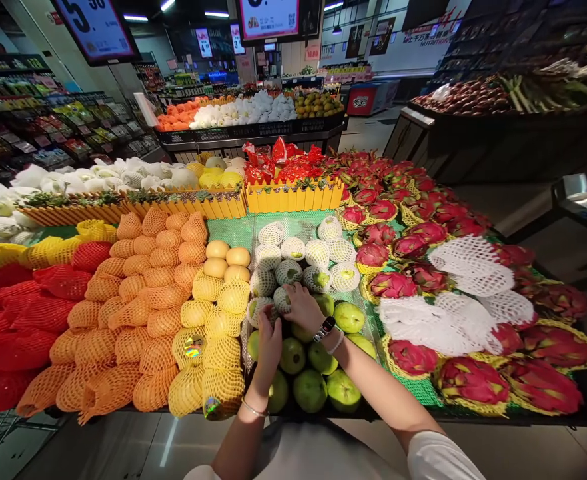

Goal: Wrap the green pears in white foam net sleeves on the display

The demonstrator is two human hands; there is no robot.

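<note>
My left hand (268, 347) lies with fingers curled over a bare green apple (256, 343) at the left of the green apple pile (318, 380). My right hand (300, 307), with a watch and a bracelet on its wrist, is closed over a green apple in a white foam net (282, 300). More netted green apples (303, 257) lie in rows just behind both hands. Several bare green apples sit in front, toward the display's near edge.
Yellow-netted fruit (208, 360) and orange-netted fruit (138, 300) lie to the left, red-netted fruit (18, 313) farther left. Dragon fruits (473, 380) and loose white foam nets (453, 320) fill the right. A yellow fence divider (293, 197) stands behind. Other produce stands fill the back.
</note>
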